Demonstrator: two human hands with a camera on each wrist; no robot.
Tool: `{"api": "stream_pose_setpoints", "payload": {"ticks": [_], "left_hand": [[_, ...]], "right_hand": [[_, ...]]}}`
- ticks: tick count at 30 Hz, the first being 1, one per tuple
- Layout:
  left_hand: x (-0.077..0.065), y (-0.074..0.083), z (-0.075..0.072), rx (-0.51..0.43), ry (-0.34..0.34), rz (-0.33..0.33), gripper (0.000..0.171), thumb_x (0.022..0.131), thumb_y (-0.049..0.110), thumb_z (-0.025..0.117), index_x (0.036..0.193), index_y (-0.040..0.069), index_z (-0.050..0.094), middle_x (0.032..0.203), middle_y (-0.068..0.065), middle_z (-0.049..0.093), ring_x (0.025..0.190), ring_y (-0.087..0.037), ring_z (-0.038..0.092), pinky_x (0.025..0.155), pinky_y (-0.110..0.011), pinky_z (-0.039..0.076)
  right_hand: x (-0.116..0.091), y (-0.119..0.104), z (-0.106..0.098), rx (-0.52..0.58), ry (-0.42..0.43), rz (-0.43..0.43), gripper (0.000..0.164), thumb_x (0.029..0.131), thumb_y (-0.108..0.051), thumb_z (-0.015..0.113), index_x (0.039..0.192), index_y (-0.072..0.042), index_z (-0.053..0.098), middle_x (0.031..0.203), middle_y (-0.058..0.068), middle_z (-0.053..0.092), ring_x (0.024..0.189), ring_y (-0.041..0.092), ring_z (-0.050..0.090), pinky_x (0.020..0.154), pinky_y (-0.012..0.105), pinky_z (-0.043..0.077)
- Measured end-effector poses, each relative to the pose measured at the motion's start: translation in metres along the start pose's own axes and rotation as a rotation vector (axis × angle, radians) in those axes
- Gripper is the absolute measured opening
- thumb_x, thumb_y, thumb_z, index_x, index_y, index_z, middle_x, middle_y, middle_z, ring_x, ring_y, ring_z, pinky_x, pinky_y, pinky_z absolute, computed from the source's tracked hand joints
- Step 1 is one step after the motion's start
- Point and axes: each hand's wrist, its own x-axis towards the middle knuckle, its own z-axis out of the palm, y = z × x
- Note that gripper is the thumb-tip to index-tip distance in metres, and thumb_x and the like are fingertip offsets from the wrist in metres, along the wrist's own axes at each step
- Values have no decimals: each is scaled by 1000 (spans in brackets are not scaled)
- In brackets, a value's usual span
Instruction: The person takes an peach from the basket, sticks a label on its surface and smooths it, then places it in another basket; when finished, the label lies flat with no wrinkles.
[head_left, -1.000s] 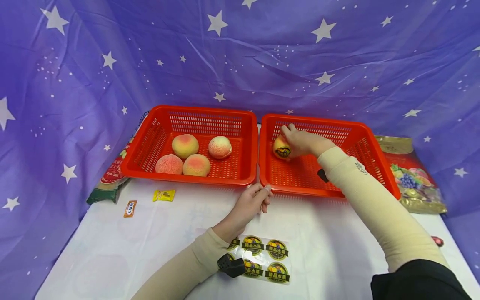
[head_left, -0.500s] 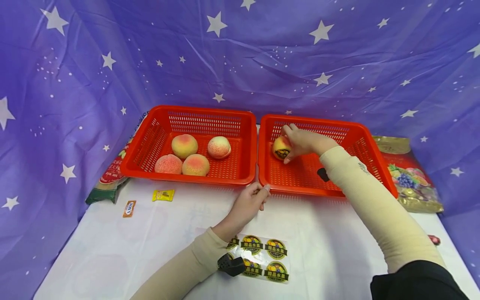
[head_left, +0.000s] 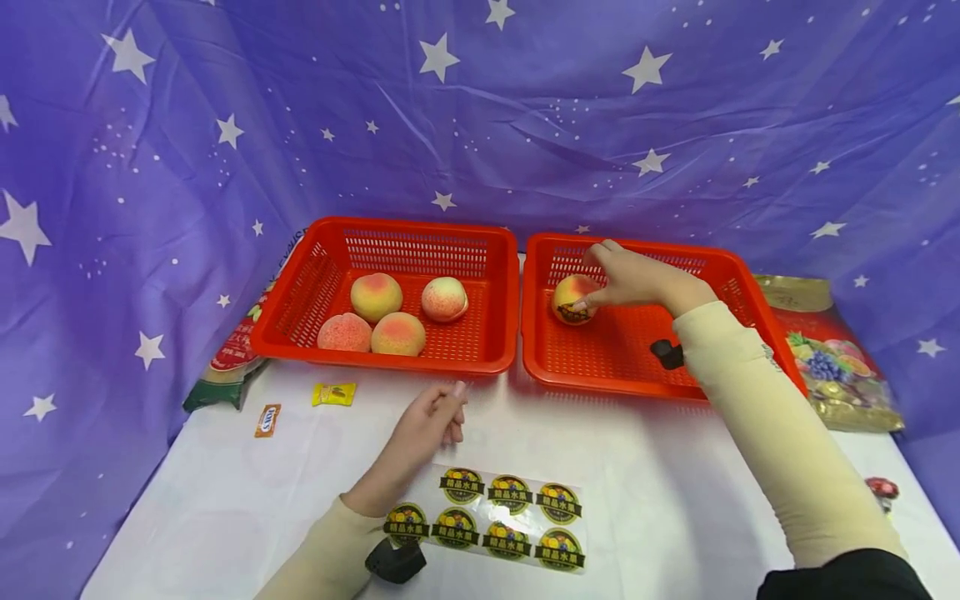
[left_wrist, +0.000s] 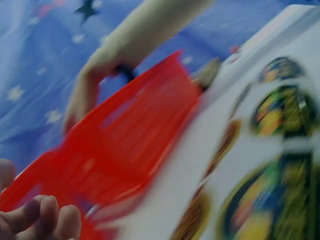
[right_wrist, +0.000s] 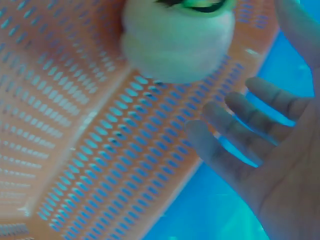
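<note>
In the right red plastic basket (head_left: 615,354) sits a yellow-red peach (head_left: 574,293) with a dark round fruit sticker (head_left: 574,314) on its near side. My right hand (head_left: 637,277) is over the basket beside this peach; in the right wrist view its fingers (right_wrist: 230,131) are spread and apart from the peach (right_wrist: 177,45). My left hand (head_left: 423,423) hovers over the table in front of the left basket (head_left: 390,362), fingers loosely curled around nothing. Close by it on the table lies a clear sheet of round fruit stickers (head_left: 483,521).
Several peaches (head_left: 377,297) rest in the left basket. A yellow candy packet (head_left: 333,394) and an orange-brown one (head_left: 267,420) lie at the front left. Printed bags (head_left: 836,358) flank the baskets, with a small red item (head_left: 882,488) at the right edge. A purple starry cloth (head_left: 480,125) hangs behind.
My right hand has let go of the stickered peach and drawn back to the right. My left hand has moved from the baskets' front rims toward the lower left, uncovering more of the sticker sheet.
</note>
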Motion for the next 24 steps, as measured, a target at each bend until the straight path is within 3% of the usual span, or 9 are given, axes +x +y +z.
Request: {"api": "stream_pose_setpoints", "payload": {"ticks": [4, 7, 14, 17, 20, 24], "left_hand": [[2, -6, -31, -121, 103, 47, 48, 89, 48, 43, 99, 2, 46, 76, -7, 50, 59, -14, 51, 53, -29, 44], [5, -6, -43, -162, 156, 46, 46, 88, 49, 43, 95, 4, 46, 75, -5, 49, 60, -13, 50, 53, -25, 43], [10, -9, -45, -234, 200, 2, 45, 84, 52, 48, 94, 7, 47, 77, -3, 49, 63, -13, 48, 56, -23, 40], [14, -16, -44, -244, 205, 30, 44, 85, 51, 48, 93, 8, 47, 77, -3, 49, 63, -14, 48, 56, -23, 40], [23, -33, -46, -249, 214, 77, 43, 85, 51, 47, 91, 9, 47, 77, -4, 49, 62, -15, 47, 56, -22, 41], [23, -32, -45, -275, 213, 96, 41, 85, 49, 50, 87, 8, 47, 74, -4, 49, 62, -15, 46, 57, -24, 40]], "right_hand": [[-9, -19, -12, -50, 34, -54, 72, 72, -54, 64, 119, -4, 43, 114, 10, 42, 102, 27, 49, 90, 43, 39], [-14, -40, -16, -87, 55, -122, 65, 77, -49, 62, 119, -3, 43, 114, 10, 43, 102, 25, 50, 90, 41, 39], [-4, -95, -9, -138, 35, -258, 48, 82, -43, 58, 113, -8, 47, 103, 5, 46, 79, 17, 53, 78, 31, 45], [10, -114, -5, -161, 9, -283, 48, 82, -42, 58, 116, -10, 47, 106, 4, 46, 84, 16, 54, 81, 30, 45], [31, -133, -3, -159, -20, -292, 49, 82, -39, 60, 119, -11, 46, 112, 4, 46, 96, 18, 52, 85, 32, 44], [63, -150, 1, -146, -75, -284, 52, 82, -33, 62, 125, -12, 42, 123, 6, 42, 105, 19, 49, 90, 34, 41]]}}
